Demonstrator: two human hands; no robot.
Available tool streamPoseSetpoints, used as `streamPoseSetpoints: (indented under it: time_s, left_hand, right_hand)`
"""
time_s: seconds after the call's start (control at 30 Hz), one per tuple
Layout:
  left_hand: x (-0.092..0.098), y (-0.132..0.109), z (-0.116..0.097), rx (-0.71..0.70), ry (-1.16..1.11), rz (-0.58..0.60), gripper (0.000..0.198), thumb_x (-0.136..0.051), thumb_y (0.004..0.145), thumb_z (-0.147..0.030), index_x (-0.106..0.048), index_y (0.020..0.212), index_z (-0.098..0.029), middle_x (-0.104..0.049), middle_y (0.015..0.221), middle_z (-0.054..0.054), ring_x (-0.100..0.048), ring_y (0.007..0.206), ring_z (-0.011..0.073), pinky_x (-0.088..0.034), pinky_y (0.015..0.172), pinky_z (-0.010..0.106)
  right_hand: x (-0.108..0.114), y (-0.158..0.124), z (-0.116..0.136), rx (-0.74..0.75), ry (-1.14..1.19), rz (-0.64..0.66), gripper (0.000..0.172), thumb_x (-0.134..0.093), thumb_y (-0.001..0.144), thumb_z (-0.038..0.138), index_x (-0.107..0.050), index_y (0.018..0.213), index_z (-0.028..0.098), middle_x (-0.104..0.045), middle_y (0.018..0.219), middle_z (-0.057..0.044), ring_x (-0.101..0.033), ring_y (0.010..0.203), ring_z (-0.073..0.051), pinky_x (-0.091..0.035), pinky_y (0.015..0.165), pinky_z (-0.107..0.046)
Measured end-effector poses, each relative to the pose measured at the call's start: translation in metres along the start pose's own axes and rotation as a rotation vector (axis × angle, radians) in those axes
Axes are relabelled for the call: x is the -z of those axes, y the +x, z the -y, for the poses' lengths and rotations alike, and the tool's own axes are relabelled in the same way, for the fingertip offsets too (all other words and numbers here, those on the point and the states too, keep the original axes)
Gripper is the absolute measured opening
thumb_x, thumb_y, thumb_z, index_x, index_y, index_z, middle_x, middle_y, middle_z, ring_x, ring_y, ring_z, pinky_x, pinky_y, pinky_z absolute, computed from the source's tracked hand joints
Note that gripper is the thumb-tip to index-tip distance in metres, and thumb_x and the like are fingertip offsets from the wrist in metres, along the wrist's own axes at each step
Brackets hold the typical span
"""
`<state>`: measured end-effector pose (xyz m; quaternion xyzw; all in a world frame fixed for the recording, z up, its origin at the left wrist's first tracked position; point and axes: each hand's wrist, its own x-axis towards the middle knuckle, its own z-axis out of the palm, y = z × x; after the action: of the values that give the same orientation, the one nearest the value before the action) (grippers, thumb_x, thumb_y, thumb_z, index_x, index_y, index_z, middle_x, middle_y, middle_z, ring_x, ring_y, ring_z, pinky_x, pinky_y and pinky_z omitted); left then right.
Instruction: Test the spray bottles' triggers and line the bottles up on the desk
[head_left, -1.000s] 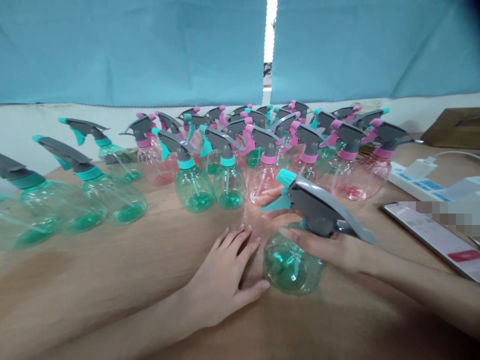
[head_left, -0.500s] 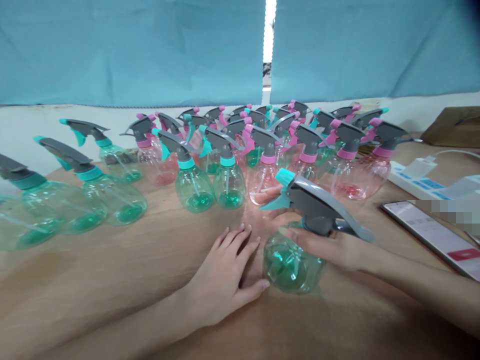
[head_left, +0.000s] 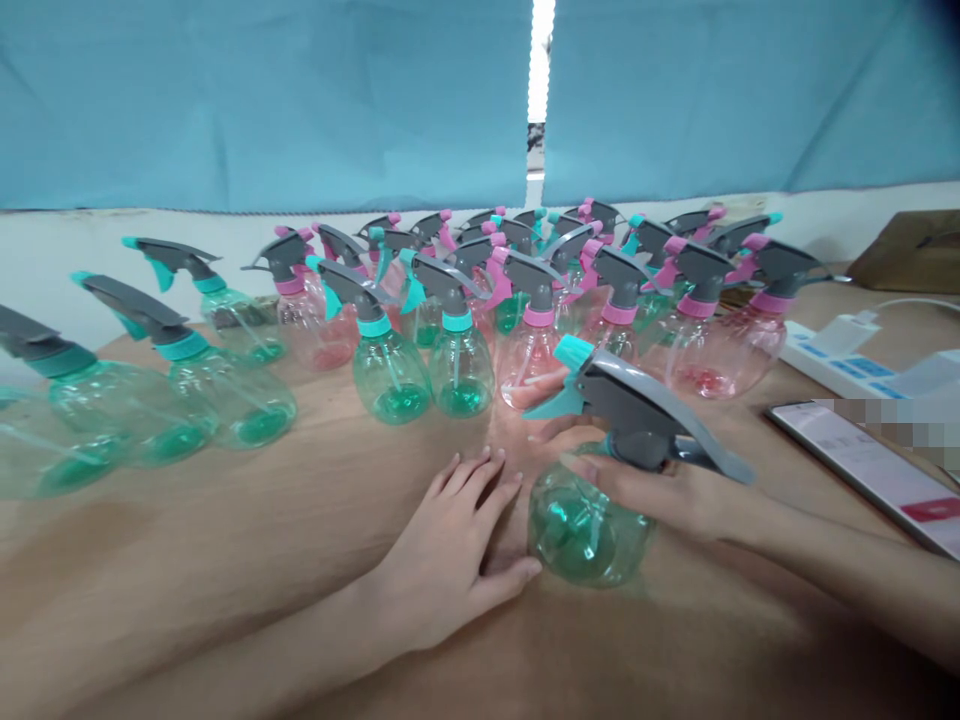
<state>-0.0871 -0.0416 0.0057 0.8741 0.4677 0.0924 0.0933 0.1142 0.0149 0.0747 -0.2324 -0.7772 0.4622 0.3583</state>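
A clear green spray bottle (head_left: pixel 589 525) with a grey head and turquoise nozzle is near the front of the table, slightly tilted. My right hand (head_left: pixel 660 490) wraps round its neck and upper body from the right; some of its fingers are hidden behind the bottle. Flat on the table, fingers spread, my left hand (head_left: pixel 454 550) lies just left of that bottle, its thumb tip close to the base. Beyond the hands stand two green spray bottles (head_left: pixel 461 375) and a pink spray bottle (head_left: pixel 529 360).
Several more green and pink spray bottles crowd the back of the wooden table (head_left: pixel 330 520). Leaning green bottles (head_left: pixel 232 390) stand at left. On the right are a phone (head_left: pixel 847 450), a white power strip (head_left: pixel 832 355) and a brown box (head_left: pixel 907 255). A blue curtain (head_left: pixel 262 100) hangs behind.
The view has shifted very slightly. Both hands and the held spray bottle keep their places and grip.
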Motion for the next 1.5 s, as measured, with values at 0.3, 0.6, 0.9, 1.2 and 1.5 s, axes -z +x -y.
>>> streamPoseSetpoints:
  time_s: [0.3, 0.6, 0.9, 1.2, 1.5]
  left_hand:
    - [0.0, 0.0, 0.0, -0.005, -0.02, -0.008, 0.064, -0.054, 0.089, -0.053, -0.043, 0.137, -0.012, -0.038, 0.146, 0.018, -0.032, 0.134, 0.0338, -0.028, 0.106, 0.053]
    - [0.0, 0.0, 0.0, 0.003, -0.024, 0.007, 0.064, -0.053, 0.089, -0.053, -0.042, 0.138, -0.013, -0.036, 0.147, 0.017, -0.032, 0.135, 0.0329, -0.027, 0.108, 0.052]
    - [-0.001, 0.0, 0.001, -0.001, -0.026, -0.012, 0.063, -0.055, 0.089, -0.053, -0.042, 0.137, -0.014, -0.038, 0.146, 0.017, -0.032, 0.134, 0.0341, -0.027, 0.107, 0.053]
    - [0.001, 0.001, -0.001, 0.009, -0.008, 0.012, 0.065, -0.054, 0.089, -0.054, -0.043, 0.137, -0.012, -0.037, 0.147, 0.017, -0.031, 0.135, 0.0329, -0.026, 0.108, 0.052]
    - [0.001, 0.0, 0.0, 0.009, -0.007, 0.024, 0.065, -0.053, 0.09, -0.054, -0.042, 0.139, -0.013, -0.037, 0.147, 0.017, -0.033, 0.134, 0.0327, -0.025, 0.108, 0.052]
  right_hand:
    - [0.001, -0.001, -0.002, 0.012, -0.019, 0.013, 0.019, -0.05, 0.079, 0.014, -0.062, 0.088, 0.025, -0.07, 0.089, -0.001, -0.07, 0.089, -0.019, -0.058, 0.081, -0.034]
    - [-0.001, -0.001, 0.0, -0.008, -0.004, -0.032, 0.017, -0.059, 0.082, 0.024, -0.066, 0.097, 0.026, -0.071, 0.093, -0.003, -0.069, 0.087, -0.019, -0.059, 0.077, -0.033]
    - [-0.001, -0.001, -0.002, 0.005, 0.042, -0.014, 0.027, -0.054, 0.08, 0.016, -0.064, 0.102, 0.026, -0.07, 0.092, -0.003, -0.069, 0.082, -0.018, -0.058, 0.075, -0.032]
    - [0.003, -0.004, -0.007, 0.005, -0.014, 0.019, 0.023, -0.048, 0.081, 0.011, -0.065, 0.085, 0.026, -0.071, 0.09, 0.0, -0.068, 0.093, -0.017, -0.056, 0.083, -0.031]
    - [0.012, -0.013, -0.013, -0.118, -0.114, 0.043, 0.018, -0.054, 0.084, 0.014, -0.064, 0.091, 0.027, -0.072, 0.085, 0.004, -0.069, 0.072, -0.012, -0.056, 0.067, -0.022]
